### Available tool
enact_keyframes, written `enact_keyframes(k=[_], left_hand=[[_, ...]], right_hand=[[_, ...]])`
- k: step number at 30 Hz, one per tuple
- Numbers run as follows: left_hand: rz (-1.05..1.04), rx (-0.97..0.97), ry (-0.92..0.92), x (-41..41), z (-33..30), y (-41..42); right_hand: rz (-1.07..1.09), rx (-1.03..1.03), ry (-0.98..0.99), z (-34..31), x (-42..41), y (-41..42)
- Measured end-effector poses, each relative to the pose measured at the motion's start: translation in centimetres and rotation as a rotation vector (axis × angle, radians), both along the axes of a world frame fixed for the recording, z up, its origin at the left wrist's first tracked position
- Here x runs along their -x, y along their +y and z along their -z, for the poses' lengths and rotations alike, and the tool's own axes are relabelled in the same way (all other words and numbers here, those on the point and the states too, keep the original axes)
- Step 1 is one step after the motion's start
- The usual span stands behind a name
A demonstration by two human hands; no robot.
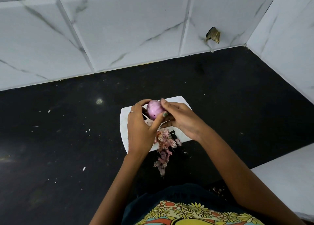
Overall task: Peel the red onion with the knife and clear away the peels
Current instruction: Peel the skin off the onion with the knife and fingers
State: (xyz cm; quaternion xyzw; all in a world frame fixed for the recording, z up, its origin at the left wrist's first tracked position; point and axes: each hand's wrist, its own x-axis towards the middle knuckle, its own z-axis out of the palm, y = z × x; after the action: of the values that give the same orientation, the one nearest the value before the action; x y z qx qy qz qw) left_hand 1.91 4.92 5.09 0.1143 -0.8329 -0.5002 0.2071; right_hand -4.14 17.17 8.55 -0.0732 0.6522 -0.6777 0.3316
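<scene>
Onion [153, 109] held up between both hands, just above the far part of a white board [123, 121]; skin mostly off, purple-pink flesh bare, one dark speck low on its near side. Left hand [140, 127] curled round the onion's left side, fingers over the top, thumb [158, 121] pressed up against the near face. Ring [131, 112] on one left finger. Right hand [181, 118] cupped round the right side, fingers curled behind and under, index tip at the top. Both hands clamped on the onion, touching each other at the thumb.

Knife [176, 139] flat on the near right part of the board, untouched, dark handle reaching off the near edge, partly hidden under the right wrist. Peels [164, 150] heaped just left of the knife, trailing from the board's near edge onto the black counter [59, 139] toward the body. Small pale scraps scattered on the counter to the left. White marble-look tiles [119, 29] on the far wall and right wall, with a broken hole [213, 34] in a far tile, right of centre. Flowered shirt [186, 211] at the near edge.
</scene>
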Motion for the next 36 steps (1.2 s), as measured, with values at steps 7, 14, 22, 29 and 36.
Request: enact_keyframes(k=[7, 14, 22, 29, 36], left_hand=[[0.036, 0.164, 0.092, 0.0, 0.0, -0.2], [0.014, 0.166, 0.153, 0.1, 0.2, -0.2], [-0.047, 0.256, 0.117, -0.2, 0.5, 0.1], [-0.05, 0.342, 0.165, -0.1, -0.2, 0.4], [-0.098, 0.482, 0.244, 0.0, 0.1, -0.3]], right_hand=[[0.092, 0.127, -0.225, -0.1, 0.2, 0.0], [0.227, 0.337, -0.469, -0.7, -0.1, 0.0], [0.199, 0.474, -0.529, -0.7, -0.2, 0.1], [0.206, 0.624, -0.602, 0.4, -0.2, -0.2], [0.135, 0.427, -0.515, 1.5, 0.2, 0.0]])
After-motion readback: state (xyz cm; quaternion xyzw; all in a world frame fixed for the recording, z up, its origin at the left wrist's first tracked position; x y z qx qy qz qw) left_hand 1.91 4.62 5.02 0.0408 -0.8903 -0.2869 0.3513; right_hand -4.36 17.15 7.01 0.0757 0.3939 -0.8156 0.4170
